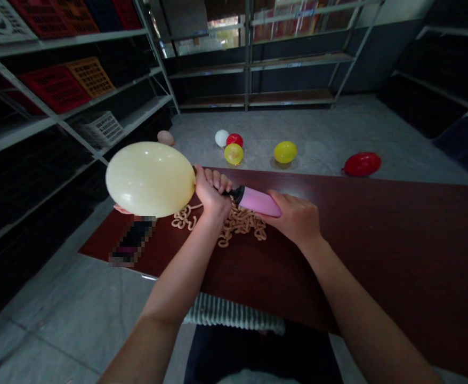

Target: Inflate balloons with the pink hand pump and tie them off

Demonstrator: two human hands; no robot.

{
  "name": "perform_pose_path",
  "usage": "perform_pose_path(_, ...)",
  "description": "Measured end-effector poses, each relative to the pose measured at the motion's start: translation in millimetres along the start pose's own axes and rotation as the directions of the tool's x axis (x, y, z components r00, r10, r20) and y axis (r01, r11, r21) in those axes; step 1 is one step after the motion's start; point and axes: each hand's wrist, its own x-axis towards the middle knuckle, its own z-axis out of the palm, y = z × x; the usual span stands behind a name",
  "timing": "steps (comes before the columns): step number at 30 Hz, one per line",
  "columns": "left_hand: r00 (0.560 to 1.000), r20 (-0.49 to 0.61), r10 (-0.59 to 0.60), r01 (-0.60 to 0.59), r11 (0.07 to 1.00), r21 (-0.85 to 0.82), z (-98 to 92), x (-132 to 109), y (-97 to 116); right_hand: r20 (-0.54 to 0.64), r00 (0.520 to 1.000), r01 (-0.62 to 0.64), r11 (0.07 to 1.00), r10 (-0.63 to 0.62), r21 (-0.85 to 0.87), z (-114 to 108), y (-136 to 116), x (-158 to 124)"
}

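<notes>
A large pale yellow balloon [150, 178], inflated and glossy, lies sideways to the left of my left hand [212, 189]. My left hand is closed around the balloon's neck and the black nozzle end of a hand pump. The neck itself is mostly hidden by the fingers. My right hand [293, 216] grips the far end of the balloon pump [260, 201], which has a pink barrel and slants down to the right. Under the hands, a heap of tan curly strands [242, 221] lies on the dark red-brown table [378, 240].
A blurred-out phone-like object [133, 240] lies at the table's left end. On the floor beyond are a white balloon [222, 138], yellow balloons [285, 152] and red balloons [362, 164]. Metal shelves [293, 64] stand behind; crates [56, 85] fill shelves at left.
</notes>
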Motion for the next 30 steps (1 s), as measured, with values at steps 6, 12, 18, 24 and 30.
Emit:
perform_pose_path(6,0.999,0.007,0.045,-0.045,0.999,-0.025,-8.0,13.9,12.5,-0.007,1.000,-0.001,1.000,0.000,-0.019,2.8,7.0,-0.8)
perform_pose_path(12,0.995,-0.054,0.089,-0.092,0.994,-0.056,-17.7,30.4,25.0,-0.017,1.000,-0.011,0.997,0.009,-0.073,9.4,24.7,-2.6)
perform_pose_path(18,0.986,-0.094,0.134,-0.141,0.987,-0.074,-26.1,41.9,35.8,-0.037,0.999,0.010,0.988,-0.015,-0.153,7.6,47.2,-4.1)
perform_pose_path(24,0.983,-0.092,0.158,-0.166,0.982,-0.091,-26.7,42.4,34.7,-0.033,0.999,-0.029,0.981,0.023,-0.190,5.9,57.3,-6.6)
perform_pose_path(30,0.987,-0.067,0.148,-0.153,0.984,-0.089,-16.4,28.9,23.1,-0.051,0.998,-0.039,0.988,0.032,-0.149,7.7,63.3,-12.6)
